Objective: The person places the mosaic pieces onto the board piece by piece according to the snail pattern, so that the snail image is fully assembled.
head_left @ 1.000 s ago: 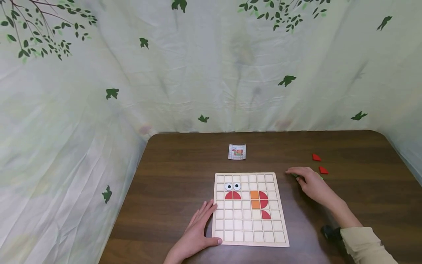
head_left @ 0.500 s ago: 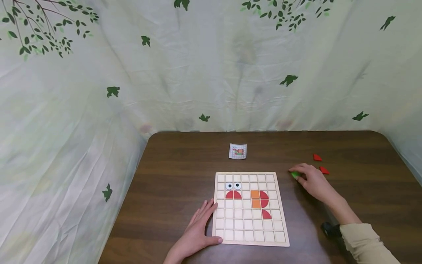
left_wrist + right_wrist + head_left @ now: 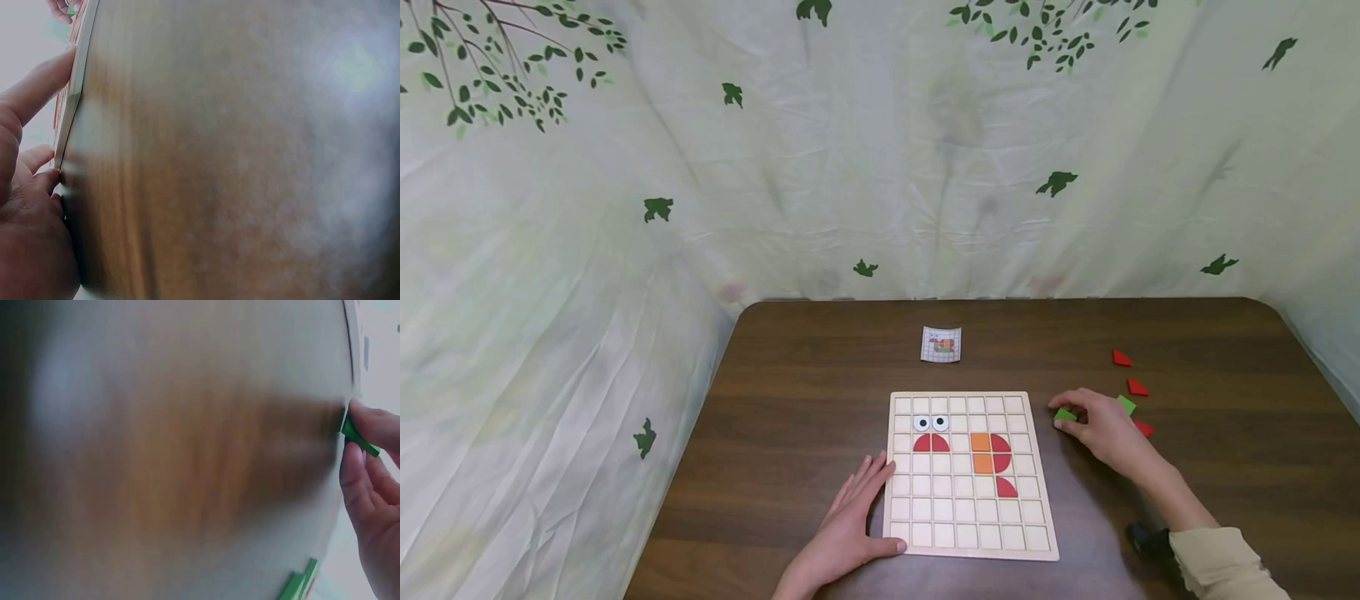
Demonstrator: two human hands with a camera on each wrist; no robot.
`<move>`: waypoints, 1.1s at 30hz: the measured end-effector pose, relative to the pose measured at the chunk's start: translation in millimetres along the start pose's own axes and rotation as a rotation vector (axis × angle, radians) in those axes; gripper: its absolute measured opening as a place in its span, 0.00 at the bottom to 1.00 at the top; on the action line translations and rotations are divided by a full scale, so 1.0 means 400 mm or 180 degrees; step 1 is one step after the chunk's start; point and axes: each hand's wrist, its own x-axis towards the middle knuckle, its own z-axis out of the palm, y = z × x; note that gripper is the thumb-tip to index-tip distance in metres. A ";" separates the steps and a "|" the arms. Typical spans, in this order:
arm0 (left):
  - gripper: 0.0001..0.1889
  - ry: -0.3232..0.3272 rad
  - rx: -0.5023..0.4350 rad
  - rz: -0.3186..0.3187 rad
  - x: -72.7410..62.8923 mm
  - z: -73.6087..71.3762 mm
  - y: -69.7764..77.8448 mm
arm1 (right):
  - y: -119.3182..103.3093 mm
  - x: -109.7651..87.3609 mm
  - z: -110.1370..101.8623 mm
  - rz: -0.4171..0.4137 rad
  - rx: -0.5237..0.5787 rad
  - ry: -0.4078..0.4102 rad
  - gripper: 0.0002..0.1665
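A pale wooden grid board (image 3: 942,510) lies on the table, bearing two eye tiles (image 3: 930,423), two orange squares (image 3: 981,453) and several red rounded tiles (image 3: 931,443). My left hand (image 3: 845,531) rests against the board's left edge, fingers spread and extended, thumb at the near left corner; the left wrist view shows the fingers touching the board's side (image 3: 77,75). Right of the board, my right hand (image 3: 1103,432) pinches a green tile (image 3: 1064,414) between thumb and fingers. In the right wrist view this green tile (image 3: 359,437) is tilted.
Near my right hand lie another green tile (image 3: 1126,404) and red quarter-round tiles (image 3: 1122,358), one partly hidden by the hand. A small printed picture card (image 3: 941,344) sits beyond the board. A leaf-printed curtain (image 3: 880,167) hangs behind the brown table (image 3: 805,375).
My right hand has pinched the green tile and drawn it slightly nearer and to the left. Another green tile and a red one have come into sight behind it. My left hand stays put.
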 end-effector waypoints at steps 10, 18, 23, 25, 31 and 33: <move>0.52 0.0005 -0.0010 -0.0003 -0.001 0.001 0.001 | -0.081 -0.028 0.031 0.0177 0.0203 0.0083 0.13; 0.52 0.0004 -0.0024 0.0006 -0.001 0.001 0.001 | -0.139 -0.039 0.058 0.0030 0.0462 -0.0349 0.11; 0.52 0.0016 -0.0018 0.0026 -0.001 0.002 0.000 | -0.164 -0.048 0.079 -0.0194 0.0645 -0.0608 0.11; 0.52 0.0037 -0.0011 0.0057 -0.002 0.002 -0.001 | -0.172 -0.052 0.090 -0.0301 0.0717 -0.0668 0.11; 0.52 0.0071 -0.0015 0.0124 -0.003 0.001 -0.001 | -0.197 -0.056 0.120 -0.0473 0.0720 -0.0778 0.10; 0.52 0.0074 -0.0018 0.0131 -0.003 0.002 -0.001 | -0.204 -0.057 0.129 -0.0482 0.0694 -0.0796 0.10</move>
